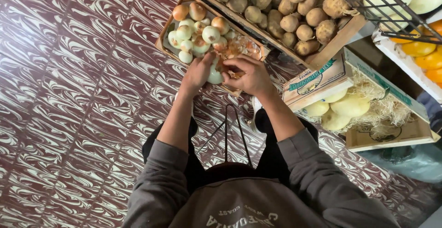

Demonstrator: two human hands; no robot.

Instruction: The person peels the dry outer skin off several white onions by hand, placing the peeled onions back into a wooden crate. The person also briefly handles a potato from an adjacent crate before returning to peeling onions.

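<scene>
hands (225, 73) hide most of onion (215, 77) (pale)

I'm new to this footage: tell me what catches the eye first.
Both hands, left hand and right hand, meet on a pale onion over a crate of onions. Behind it sits a bigger crate of potatoes; all around runs a swirled maroon floor.

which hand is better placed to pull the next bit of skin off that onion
Right, probably. The right hand has its fingertips curled over the pale onion, beside the loose skins, while the left hand cups it from the other side, steadying it over the onion crate.
</scene>
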